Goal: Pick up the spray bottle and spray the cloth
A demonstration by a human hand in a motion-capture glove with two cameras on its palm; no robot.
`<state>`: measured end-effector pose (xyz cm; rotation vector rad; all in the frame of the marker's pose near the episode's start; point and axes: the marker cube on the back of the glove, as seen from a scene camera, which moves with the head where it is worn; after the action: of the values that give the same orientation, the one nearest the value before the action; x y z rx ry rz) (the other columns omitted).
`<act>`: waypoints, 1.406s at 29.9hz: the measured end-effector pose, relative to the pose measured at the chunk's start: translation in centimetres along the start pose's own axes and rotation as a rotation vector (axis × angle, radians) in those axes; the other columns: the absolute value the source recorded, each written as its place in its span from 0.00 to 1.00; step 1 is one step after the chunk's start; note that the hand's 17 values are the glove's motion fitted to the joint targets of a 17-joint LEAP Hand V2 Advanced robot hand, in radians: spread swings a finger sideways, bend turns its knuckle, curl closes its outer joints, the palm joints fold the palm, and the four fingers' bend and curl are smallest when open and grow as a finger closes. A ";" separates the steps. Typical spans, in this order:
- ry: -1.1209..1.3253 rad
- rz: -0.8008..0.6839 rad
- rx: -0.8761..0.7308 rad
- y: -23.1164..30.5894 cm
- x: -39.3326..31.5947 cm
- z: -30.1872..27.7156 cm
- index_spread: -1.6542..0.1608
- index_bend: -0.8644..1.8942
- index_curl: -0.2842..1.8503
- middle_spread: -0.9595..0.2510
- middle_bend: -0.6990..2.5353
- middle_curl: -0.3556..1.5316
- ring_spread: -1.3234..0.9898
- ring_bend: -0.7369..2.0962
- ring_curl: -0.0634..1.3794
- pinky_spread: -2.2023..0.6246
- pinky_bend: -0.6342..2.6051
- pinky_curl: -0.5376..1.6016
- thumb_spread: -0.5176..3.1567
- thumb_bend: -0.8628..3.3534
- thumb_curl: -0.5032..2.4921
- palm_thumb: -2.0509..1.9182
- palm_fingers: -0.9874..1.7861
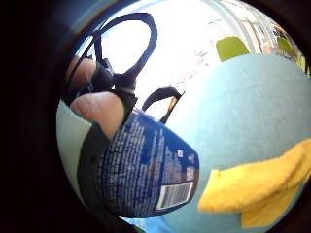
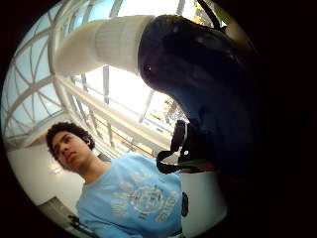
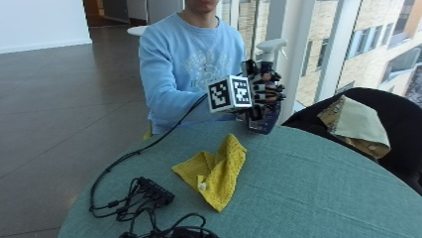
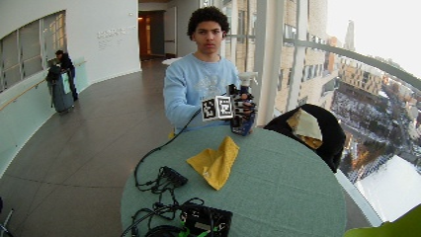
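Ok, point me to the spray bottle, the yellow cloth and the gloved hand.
spray bottle (image 3: 265,124): outside view, blue lower body below the fingers.
yellow cloth (image 3: 217,171): outside view, middle of the folded cloth on the table.
right hand (image 3: 262,89): outside view, gloved fingers round the bottle.

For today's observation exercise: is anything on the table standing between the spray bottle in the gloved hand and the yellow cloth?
Nothing visible does. The right hand holds the spray bottle above the table's far edge, and only bare tabletop lies between it and the yellow cloth.
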<state>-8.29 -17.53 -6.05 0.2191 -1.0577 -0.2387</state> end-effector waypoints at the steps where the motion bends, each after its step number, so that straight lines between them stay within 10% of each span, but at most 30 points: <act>1: -0.001 -0.011 0.000 -0.7 0.4 1.0 0.78 0.35 0.25 0.74 0.29 0.44 0.58 0.42 0.32 0.87 0.27 0.42 0.40 0.20 0.36 0.72 0.72; 18: 0.005 -0.019 0.013 -7.3 6.2 13.3 0.77 0.35 0.25 0.71 0.28 0.43 0.57 0.41 0.31 0.86 0.26 0.42 0.40 0.20 0.35 0.72 0.71; 42: 0.127 0.039 -0.005 -5.6 6.1 11.5 0.74 0.35 0.25 0.71 0.27 0.43 0.56 0.38 0.30 0.87 0.27 0.43 0.42 0.20 0.33 0.70 0.62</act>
<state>-16.07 -25.36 2.83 0.2062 -0.9345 -0.1901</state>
